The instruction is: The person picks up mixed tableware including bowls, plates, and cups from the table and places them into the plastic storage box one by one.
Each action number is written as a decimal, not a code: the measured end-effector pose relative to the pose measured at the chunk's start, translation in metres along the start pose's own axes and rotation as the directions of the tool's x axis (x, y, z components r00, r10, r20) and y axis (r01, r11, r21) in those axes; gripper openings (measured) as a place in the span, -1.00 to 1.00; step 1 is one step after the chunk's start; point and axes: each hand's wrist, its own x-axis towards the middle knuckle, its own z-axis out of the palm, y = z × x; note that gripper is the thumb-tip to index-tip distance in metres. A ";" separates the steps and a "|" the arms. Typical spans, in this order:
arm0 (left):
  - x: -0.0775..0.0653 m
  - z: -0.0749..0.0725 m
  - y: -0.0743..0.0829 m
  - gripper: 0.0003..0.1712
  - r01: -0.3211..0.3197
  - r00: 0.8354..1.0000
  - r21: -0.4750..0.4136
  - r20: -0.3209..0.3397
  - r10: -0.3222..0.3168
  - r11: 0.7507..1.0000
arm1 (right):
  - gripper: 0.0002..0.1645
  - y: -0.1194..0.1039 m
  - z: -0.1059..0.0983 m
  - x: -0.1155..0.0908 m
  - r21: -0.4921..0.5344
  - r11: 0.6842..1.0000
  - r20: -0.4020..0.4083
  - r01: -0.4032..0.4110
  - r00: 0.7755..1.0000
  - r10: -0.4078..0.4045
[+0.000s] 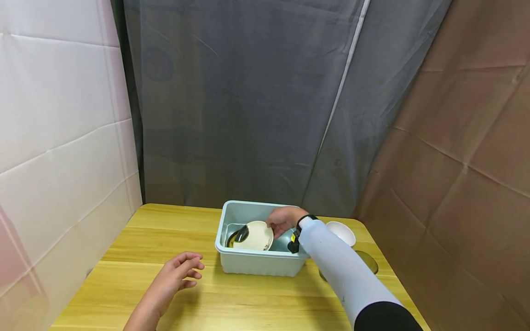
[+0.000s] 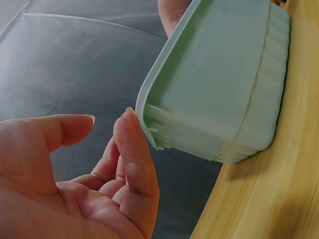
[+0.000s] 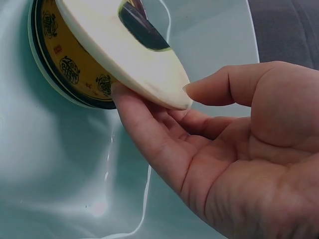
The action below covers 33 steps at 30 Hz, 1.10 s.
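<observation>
From my end, the right hand (image 1: 285, 218) reaches down into the pale blue-green plastic tub (image 1: 261, 265), thumb and fingers pinching the edge of a round cream-white plate (image 1: 258, 236). The plate is inside the tub, tilted, with a dark patch on its face (printed or a separate piece, I can't tell). Close against its underside in the right wrist view is a round yellow-and-black patterned dish (image 3: 67, 69); whether the two touch all along I can't make out.

My left hand (image 1: 178, 273) holds nothing: fingers apart and loosely bent, it hovers just beside the tub over the yellow wood-grain table (image 1: 248, 299).

My worry is that pinch. It takes only the plate's edge, so a smooth glaze or a weak squeeze could let the plate pivot or slip and knock the patterned dish. Swung wide, it could clip the tub's rim. To the right, a round white bowl (image 1: 341, 233) and a smoky see-through dish (image 1: 367, 262) sit near the light-blue sleeve (image 1: 337, 257), which partly covers the dish; a careless elbow could shove either one.
</observation>
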 end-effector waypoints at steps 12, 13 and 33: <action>0.001 0.003 -0.001 -0.61 -0.011 1.000 0.003 0.011 0.011 1.000 | -0.64 0.005 -0.001 0.004 -0.012 0.999 0.020 -0.049 0.999 0.049; 0.001 0.003 -0.001 -0.61 -0.011 1.000 0.005 0.009 0.011 1.000 | -0.64 0.005 -0.001 0.004 -0.009 0.998 0.018 -0.055 0.998 0.055; 0.002 0.002 0.002 -0.60 -0.009 1.000 0.004 0.011 0.009 1.000 | -0.58 0.003 0.006 -0.003 -0.007 0.996 -0.037 -0.090 0.995 0.089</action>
